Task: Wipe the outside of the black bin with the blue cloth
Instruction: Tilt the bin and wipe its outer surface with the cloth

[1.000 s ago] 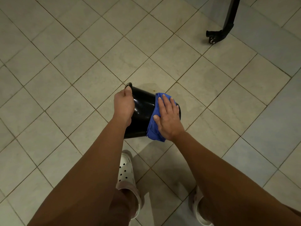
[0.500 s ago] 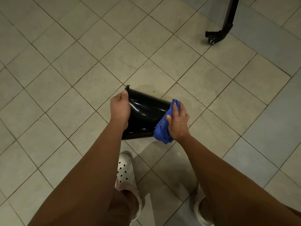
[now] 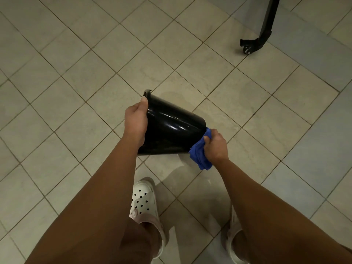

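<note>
A: Well into the wiping, judging by the gloss. Black bin [image 3: 171,128] held off the tiled floor [image 3: 76,92], tipped on its side, rim toward 10 o'clock, base toward 4 o'clock. Upper wall shiny with clean highlights; looks covered.

B: And left to do?

A: Underside and far wall hidden, so impossible to say. Base likely in hand now, going by where the cloth sits.

B: Hands?

A: Left hand [image 3: 136,121] clamped over the rim at the bin's 9 o'clock, thumb [image 3: 144,101] on the lip. Right hand [image 3: 216,146] closed in a fist around the bunched blue cloth [image 3: 200,155].

B: Cloth against the bin?

A: Touching the base edge, at 4 o'clock from the bin's middle, hanging out of the fist toward 7 o'clock. Bin between both hands, above the white clog [image 3: 143,199].
</note>
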Demonstrator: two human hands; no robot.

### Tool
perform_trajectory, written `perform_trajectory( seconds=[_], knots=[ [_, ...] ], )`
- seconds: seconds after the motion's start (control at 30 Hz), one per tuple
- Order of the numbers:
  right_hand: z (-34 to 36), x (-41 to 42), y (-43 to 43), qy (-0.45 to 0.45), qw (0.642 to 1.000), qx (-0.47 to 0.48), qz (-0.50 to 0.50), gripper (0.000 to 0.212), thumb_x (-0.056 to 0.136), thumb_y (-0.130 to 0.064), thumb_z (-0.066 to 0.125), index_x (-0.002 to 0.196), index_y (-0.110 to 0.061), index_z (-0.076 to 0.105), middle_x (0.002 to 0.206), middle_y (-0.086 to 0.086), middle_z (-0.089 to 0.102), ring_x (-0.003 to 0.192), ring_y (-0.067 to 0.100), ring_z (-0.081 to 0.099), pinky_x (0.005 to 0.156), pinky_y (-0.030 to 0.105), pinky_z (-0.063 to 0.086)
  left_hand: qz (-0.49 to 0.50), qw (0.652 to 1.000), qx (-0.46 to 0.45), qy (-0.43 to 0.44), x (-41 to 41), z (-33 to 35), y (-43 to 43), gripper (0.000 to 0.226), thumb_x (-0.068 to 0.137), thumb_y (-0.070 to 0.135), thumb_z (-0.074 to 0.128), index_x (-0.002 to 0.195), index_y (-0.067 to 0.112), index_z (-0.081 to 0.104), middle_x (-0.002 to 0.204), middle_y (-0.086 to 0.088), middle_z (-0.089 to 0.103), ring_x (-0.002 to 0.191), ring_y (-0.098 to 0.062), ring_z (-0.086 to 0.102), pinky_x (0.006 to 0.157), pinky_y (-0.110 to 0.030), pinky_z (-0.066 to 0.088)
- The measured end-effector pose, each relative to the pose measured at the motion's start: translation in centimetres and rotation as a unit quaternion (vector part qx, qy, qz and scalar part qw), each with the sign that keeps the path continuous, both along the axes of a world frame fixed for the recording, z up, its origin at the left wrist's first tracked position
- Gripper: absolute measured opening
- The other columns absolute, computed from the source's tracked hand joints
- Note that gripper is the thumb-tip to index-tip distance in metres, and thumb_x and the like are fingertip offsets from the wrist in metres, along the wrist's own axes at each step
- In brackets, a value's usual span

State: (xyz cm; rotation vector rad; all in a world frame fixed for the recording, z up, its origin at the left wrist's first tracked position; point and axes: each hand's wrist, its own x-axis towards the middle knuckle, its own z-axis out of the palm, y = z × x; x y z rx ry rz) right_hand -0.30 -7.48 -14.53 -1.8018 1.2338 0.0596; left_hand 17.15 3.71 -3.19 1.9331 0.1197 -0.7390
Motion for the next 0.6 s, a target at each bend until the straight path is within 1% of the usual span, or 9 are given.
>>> perform_trajectory(
  seconds=[0.07, 0.1, 0.17, 0.23, 0.33, 0.43, 0.5, 0.57, 0.6],
  knots=[
    [0.1, -0.1, -0.2, 0.017, 1.0, -0.001, 0.011, 0.02, 0.097, -0.021, 0.042, 0.115, -0.014, 0.049, 0.106, 0.01, 0.058, 0.092, 0.023, 0.055, 0.081, 0.034, 0.046, -0.037, 0.999, -0.001, -0.004, 0.0, 0.5, -0.1, 0.053, 0.101, 0.054, 0.041, 0.11, 0.009, 0.069, 0.104, -0.008, 0.07, 0.103, -0.023, 0.064, 0.089, -0.037, 0.048],
    [0.2, -0.1, -0.3, 0.026, 1.0, -0.004, 0.017, 0.019, 0.097, -0.021, 0.042, 0.113, -0.015, 0.05, 0.102, 0.01, 0.058, 0.09, 0.023, 0.056, 0.08, 0.034, 0.046, -0.059, 0.998, -0.002, -0.008, 0.1, 0.8, -0.1, 0.056, 0.099, 0.058, 0.043, 0.107, 0.01, 0.07, 0.103, -0.007, 0.071, 0.103, -0.023, 0.065, 0.087, -0.037, 0.048],
    [0.4, -0.1, -0.6, 0.037, 0.999, -0.003, 0.022, 0.017, 0.097, -0.02, 0.042, 0.111, -0.015, 0.05, 0.096, 0.008, 0.058, 0.087, 0.023, 0.057, 0.078, 0.035, 0.047, -0.099, 0.995, -0.013, -0.014, 0.4, 1.4, -0.4, 0.051, 0.096, 0.058, 0.049, 0.104, 0.013, 0.073, 0.103, -0.006, 0.073, 0.103, -0.023, 0.067, 0.089, -0.038, 0.051],
    [0.8, 0.0, -0.9, 0.033, 0.999, 0.009, 0.018, 0.017, 0.097, -0.019, 0.042, 0.11, -0.015, 0.051, 0.092, 0.006, 0.058, 0.085, 0.022, 0.057, 0.076, 0.033, 0.046, -0.125, 0.991, -0.035, -0.022, 0.9, 2.0, -0.7, 0.04, 0.096, 0.05, 0.056, 0.1, 0.015, 0.075, 0.102, -0.006, 0.075, 0.103, -0.023, 0.069, 0.092, -0.041, 0.054],
    [1.3, 0.0, -1.4, 0.015, 0.999, 0.032, 0.012, 0.019, 0.097, -0.017, 0.042, 0.113, -0.017, 0.053, 0.093, 0.006, 0.059, 0.085, 0.021, 0.057, 0.077, 0.03, 0.044, -0.165, 0.984, -0.041, -0.047, 1.2, 2.6, -1.0, 0.029, 0.097, 0.041, 0.06, 0.095, 0.017, 0.076, 0.1, -0.006, 0.076, 0.102, -0.022, 0.07, 0.096, -0.045, 0.055],
    [1.5, 0.1, -1.6, 0.02, 0.997, 0.07, 0.007, 0.025, 0.097, -0.015, 0.041, 0.119, -0.021, 0.052, 0.096, 0.005, 0.059, 0.086, 0.019, 0.056, 0.076, 0.028, 0.042, -0.206, 0.975, -0.027, -0.075, 1.3, 2.7, -1.2, 0.027, 0.097, 0.038, 0.06, 0.096, 0.016, 0.076, 0.101, -0.007, 0.075, 0.102, -0.023, 0.069, 0.097, -0.048, 0.054],
    [1.4, 0.1, -1.6, 0.033, 0.996, 0.088, 0.01, 0.027, 0.097, -0.016, 0.041, 0.122, -0.022, 0.051, 0.099, 0.007, 0.061, 0.089, 0.02, 0.059, 0.075, 0.029, 0.042, -0.238, 0.967, -0.021, -0.088, 1.3, 2.7, -1.3, 0.025, 0.096, 0.038, 0.06, 0.097, 0.019, 0.077, 0.102, -0.005, 0.075, 0.105, -0.023, 0.068, 0.1, -0.05, 0.052],
    [1.5, 0.2, -1.6, 0.043, 0.994, 0.095, 0.015, 0.027, 0.097, -0.016, 0.041, 0.121, -0.022, 0.052, 0.098, 0.008, 0.061, 0.087, 0.021, 0.059, 0.075, 0.029, 0.043, -0.26, 0.961, -0.01, -0.098, 1.3, 2.7, -1.5, 0.024, 0.096, 0.038, 0.059, 0.098, 0.022, 0.077, 0.102, -0.002, 0.075, 0.107, -0.02, 0.066, 0.102, -0.049, 0.05],
    [1.5, 0.4, -1.6, 0.047, 0.994, 0.095, 0.016, 0.025, 0.097, -0.016, 0.041, 0.118, -0.022, 0.052, 0.096, 0.008, 0.061, 0.086, 0.021, 0.058, 0.075, 0.03, 0.044, -0.266, 0.958, -0.006, -0.102, 1.2, 2.7, -1.7, 0.024, 0.097, 0.037, 0.059, 0.098, 0.02, 0.077, 0.102, -0.002, 0.075, 0.107, -0.02, 0.066, 0.102, -0.049, 0.05]
  ],
)
